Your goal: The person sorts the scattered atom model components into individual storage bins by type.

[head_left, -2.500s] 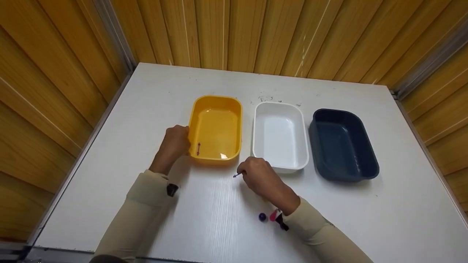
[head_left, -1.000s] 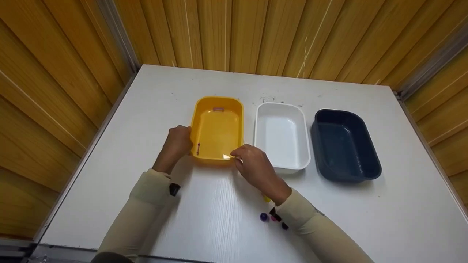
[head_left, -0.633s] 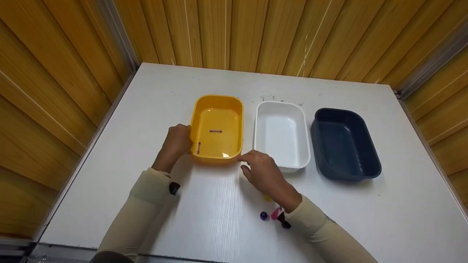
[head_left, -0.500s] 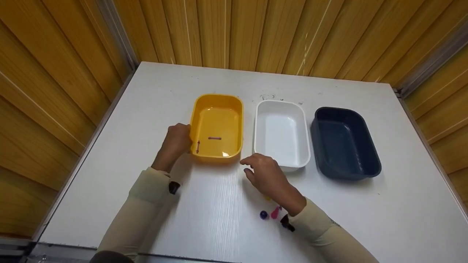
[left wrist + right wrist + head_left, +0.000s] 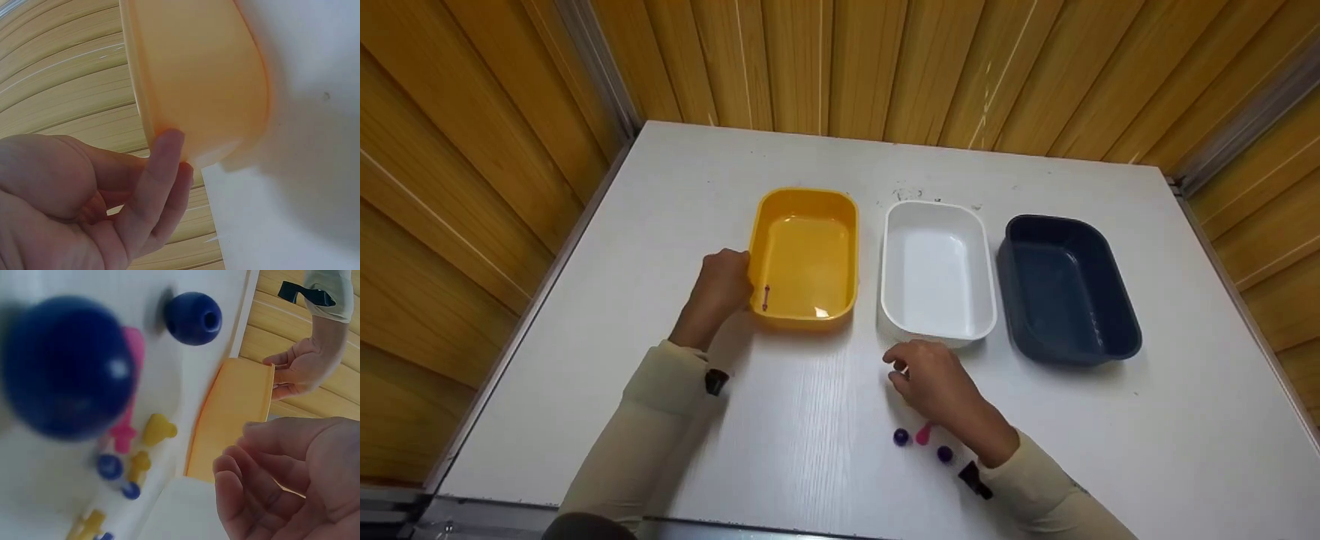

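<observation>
My left hand [image 5: 721, 287] grips the left rim of the yellow tray [image 5: 847, 255]; in the left wrist view its fingers [image 5: 163, 163] lie against the outer wall. A thin purple-pink stick with knobbed ends [image 5: 766, 298] lies in that tray's front left corner. My right hand [image 5: 941, 382] holds nothing, fingers loosely bent, above the table just in front of the white tray [image 5: 889, 330]. Below it lie two dark blue beads [image 5: 901, 436] and a pink piece [image 5: 923, 433]. The right wrist view shows the holed bead [image 5: 194, 318] and small yellow pieces [image 5: 159, 429] near that hand.
To the right of the white tray stands a dark blue tray [image 5: 1117, 352]. All three trays are on a white table [image 5: 780, 450], with wood-grain panels [image 5: 855, 67] behind and at both sides.
A second stick dropped into the yellow tray, slid toward its front, and is now out of sight. My right hand let it go and moved back and right. My left hand keeps its hold.
</observation>
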`<state>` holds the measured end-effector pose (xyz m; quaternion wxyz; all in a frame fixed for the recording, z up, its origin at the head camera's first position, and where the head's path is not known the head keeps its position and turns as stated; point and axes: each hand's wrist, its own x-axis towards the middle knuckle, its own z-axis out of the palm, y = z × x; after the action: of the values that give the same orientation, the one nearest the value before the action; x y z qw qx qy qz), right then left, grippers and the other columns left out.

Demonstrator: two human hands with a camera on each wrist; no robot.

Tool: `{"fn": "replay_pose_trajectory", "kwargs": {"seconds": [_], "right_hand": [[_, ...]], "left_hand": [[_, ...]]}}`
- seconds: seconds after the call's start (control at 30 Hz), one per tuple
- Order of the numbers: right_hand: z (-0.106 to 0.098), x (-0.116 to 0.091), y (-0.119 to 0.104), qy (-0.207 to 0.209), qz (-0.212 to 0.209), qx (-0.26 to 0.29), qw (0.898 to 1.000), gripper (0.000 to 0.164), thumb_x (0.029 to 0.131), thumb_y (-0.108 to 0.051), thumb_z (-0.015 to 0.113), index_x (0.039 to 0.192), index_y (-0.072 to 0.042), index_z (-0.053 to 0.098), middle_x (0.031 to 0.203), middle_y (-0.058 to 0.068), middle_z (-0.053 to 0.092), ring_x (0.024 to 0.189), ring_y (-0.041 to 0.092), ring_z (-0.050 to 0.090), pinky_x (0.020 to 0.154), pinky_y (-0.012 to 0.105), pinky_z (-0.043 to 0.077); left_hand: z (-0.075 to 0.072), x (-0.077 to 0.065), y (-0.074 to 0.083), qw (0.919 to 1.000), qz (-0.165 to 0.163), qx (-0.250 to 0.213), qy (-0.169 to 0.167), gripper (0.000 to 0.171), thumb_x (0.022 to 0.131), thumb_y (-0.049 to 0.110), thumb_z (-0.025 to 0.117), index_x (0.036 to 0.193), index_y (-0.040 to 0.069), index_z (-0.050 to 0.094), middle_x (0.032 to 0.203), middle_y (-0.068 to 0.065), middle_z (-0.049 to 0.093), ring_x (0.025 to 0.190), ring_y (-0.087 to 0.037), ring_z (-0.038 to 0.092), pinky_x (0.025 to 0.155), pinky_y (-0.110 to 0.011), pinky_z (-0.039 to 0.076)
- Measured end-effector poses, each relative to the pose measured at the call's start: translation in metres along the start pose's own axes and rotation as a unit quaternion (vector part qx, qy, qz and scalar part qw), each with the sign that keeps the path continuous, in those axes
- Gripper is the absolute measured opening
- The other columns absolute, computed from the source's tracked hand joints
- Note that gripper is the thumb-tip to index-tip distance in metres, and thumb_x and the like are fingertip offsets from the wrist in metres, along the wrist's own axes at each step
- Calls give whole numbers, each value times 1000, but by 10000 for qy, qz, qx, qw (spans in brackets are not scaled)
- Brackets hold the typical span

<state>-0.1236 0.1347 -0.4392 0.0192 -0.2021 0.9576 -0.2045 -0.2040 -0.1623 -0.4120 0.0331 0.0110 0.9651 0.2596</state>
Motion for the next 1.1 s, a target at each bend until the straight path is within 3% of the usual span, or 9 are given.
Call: {"fn": "replay_pose_trajectory", "kwargs": {"seconds": [0.2, 0.4, 0.6, 0.83, 1.1], "right_hand": [[-4, -6, 9, -514, 865, 27, 9949, 16, 79, -9, 73, 95, -9, 71, 74, -1, 65, 67, 12, 53, 62, 26, 47], [-8, -12, 15, -777, 1331, 86, 9880, 17, 79, -8, 69, 96, -8, 68, 74, 1, 66, 64, 13, 55, 58, 25, 48], [-10, -19, 21, -895, 1565, -72, 9836, 18, 74, -7, 69, 92, -6, 68, 70, 3, 62, 62, 16, 53, 55, 26, 42], [-9, -21, 23, -1133, 1745, -139, 9780, 13, 72, -8, 75, 78, -5, 64, 71, 4, 57, 62, 17, 51, 54, 25, 40], [-5, -21, 25, -1428, 1827, -258, 9724, 10, 73, -6, 75, 80, -4, 69, 72, 4, 62, 61, 16, 53, 55, 26, 46]], "left_hand": [[-1, 1, 2, 9989, -354, -186, -239, 13, 91, 5, 55, 92, -2, 67, 70, -8, 57, 61, -19, 51, 50, -22, 42], [-2, 1, 3, 9983, -434, -219, -308, 14, 91, 6, 55, 93, -2, 67, 71, -9, 59, 61, -19, 52, 50, -22, 42], [-1, 0, 2, 9992, -277, -220, -171, 13, 90, 6, 56, 91, -2, 67, 71, -9, 61, 59, -18, 52, 49, -21, 43], [-2, 0, 2, 9999, 86, 47, -60, 10, 84, 3, 61, 74, 0, 61, 60, -5, 53, 53, -17, 46, 47, -23, 38], [0, 2, 2, 9984, -407, -223, -308, 10, 88, 4, 58, 87, -2, 66, 66, -5, 56, 56, -17, 49, 48, -22, 42]]}}
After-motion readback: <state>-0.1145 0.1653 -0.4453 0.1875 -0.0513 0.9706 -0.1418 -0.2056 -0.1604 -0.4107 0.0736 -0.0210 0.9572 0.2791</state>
